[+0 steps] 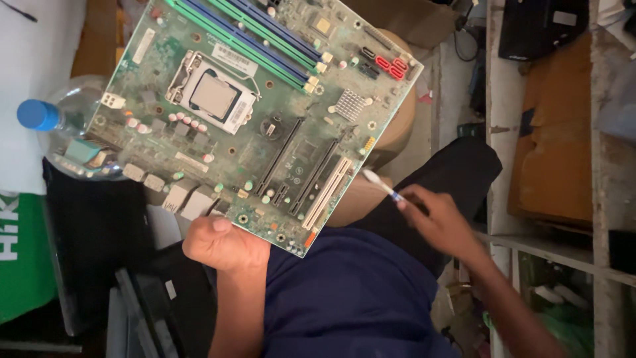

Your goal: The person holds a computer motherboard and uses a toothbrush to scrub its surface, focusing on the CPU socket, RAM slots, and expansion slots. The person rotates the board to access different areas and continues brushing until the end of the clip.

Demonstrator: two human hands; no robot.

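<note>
Gripping the motherboard [252, 113] edge, left hand [222, 242]; right hand [440, 222] pinching cotton swab [381, 185] just beside it.

The light is dim and warm, soft all over, strongest on the circuit board [252, 113] at upper centre. Lower left sinks into deep shadow. The right hand [440, 222] is smeared by motion blur. No harsh glare anywhere.

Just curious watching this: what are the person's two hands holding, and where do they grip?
Left hand holds the green circuit board by its lower edge. Right hand pinches a white-tipped swab by its stick end.
</note>
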